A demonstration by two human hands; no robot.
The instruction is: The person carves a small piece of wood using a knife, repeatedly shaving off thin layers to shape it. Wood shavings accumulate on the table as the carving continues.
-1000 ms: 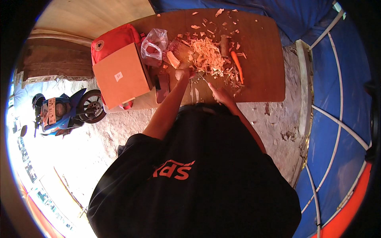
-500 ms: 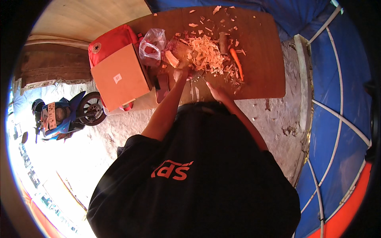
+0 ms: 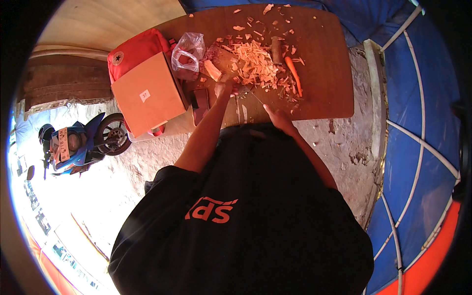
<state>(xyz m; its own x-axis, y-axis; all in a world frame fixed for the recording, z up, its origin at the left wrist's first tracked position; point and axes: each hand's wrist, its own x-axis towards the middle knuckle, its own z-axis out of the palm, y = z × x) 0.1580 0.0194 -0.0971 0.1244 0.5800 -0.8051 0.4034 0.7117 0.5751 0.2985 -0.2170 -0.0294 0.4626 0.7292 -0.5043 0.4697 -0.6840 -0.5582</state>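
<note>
My right hand [image 3: 276, 117] is closed round the handle of a knife [image 3: 257, 98], whose thin blade points away and to the left, toward my other hand. At the table's near side my left hand [image 3: 225, 89] is closed, with its fingertips near the blade's tip; what they hold is too small to make out. Just beyond it lies a pale, chunky block [image 3: 213, 71]. A heap of pale chips and strips [image 3: 255, 61] spreads over the table farther off. To its right are a short brown log-like cylinder [image 3: 277, 50] and a long, tapered orange thing [image 3: 293, 74].
The brown table [image 3: 327, 73] also bears a crumpled clear plastic bag [image 3: 188, 51], a dark phone [image 3: 200, 104], a cardboard box [image 3: 147, 98] and a red bag [image 3: 140, 49]. A motorbike [image 3: 83, 140] stands at left. Blue tarpaulin [image 3: 403, 162] hangs from pale poles at right.
My right hand has moved slightly right and nearer, drawing the knife back with more blade showing. My left hand has shifted a little farther away. The whole view has tilted slightly.
</note>
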